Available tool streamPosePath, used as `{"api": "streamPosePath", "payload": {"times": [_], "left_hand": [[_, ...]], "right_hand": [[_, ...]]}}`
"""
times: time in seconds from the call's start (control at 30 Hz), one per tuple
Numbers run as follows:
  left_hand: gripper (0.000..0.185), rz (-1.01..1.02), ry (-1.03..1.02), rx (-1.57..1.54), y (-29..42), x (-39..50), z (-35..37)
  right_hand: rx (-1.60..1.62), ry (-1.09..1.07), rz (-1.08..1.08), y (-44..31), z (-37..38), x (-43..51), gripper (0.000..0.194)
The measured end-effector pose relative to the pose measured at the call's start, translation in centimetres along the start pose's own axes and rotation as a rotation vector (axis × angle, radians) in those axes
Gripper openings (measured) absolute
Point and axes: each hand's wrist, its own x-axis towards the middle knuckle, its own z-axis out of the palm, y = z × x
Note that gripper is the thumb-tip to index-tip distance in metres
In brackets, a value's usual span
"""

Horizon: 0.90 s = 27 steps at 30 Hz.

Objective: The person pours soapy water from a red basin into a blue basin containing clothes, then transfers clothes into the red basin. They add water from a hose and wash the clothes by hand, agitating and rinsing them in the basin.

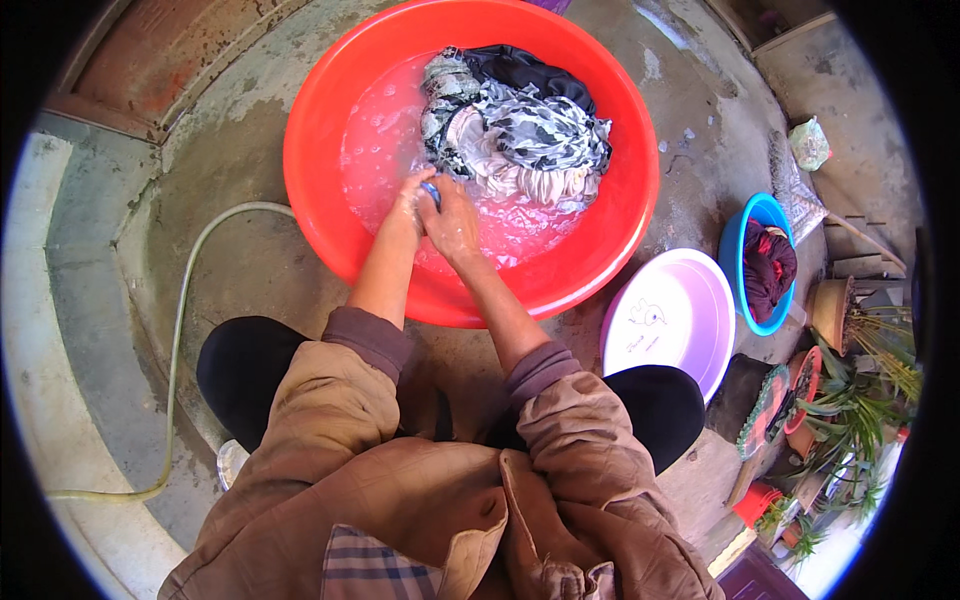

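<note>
My left hand (410,196) and my right hand (452,217) are pressed together over the near left part of a large red plastic basin (319,225). A small blue object (431,195) shows between them, under the fingers of my right hand; its kind is unclear. Both hands look wet. Soapy water (382,135) with bubbles covers the basin's bottom. Just beyond my fingers lies a heap of wet clothes: a black-and-white patterned cloth (544,131), a pale ruffled cloth (491,165), a grey patterned cloth (448,86) and a dark shiny cloth (525,69).
A pale hose (182,300) curves over the concrete floor to the red basin's left side. Right of it stand a purple-and-white basin (712,315) and a blue tub (731,255) holding dark red clothes (766,270). Potted plants (847,405) line the right edge.
</note>
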Motion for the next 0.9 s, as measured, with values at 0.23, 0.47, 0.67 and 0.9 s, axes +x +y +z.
{"api": "streamPosePath", "payload": {"times": [0.23,0.47,0.67,0.9], "left_hand": [[0.041,0.32,0.432,0.297,0.6,-2.4,8.1],[0.038,0.536,0.396,0.54,-0.7,-3.8,8.8],[0.051,0.438,0.089,0.484,-3.4,-1.5,10.3],[0.073,1.137,0.138,1.511,-3.9,2.1,13.0]], "right_hand": [[0.042,0.243,0.049,-3.1,-4.1,2.4,0.042],[0.281,0.24,0.225,-0.5,-3.6,3.8,0.041],[-0.307,-0.266,-0.014,9.7,-8.4,10.9,0.047],[-0.807,-0.693,0.101,5.2,-33.4,10.9,0.059]]}}
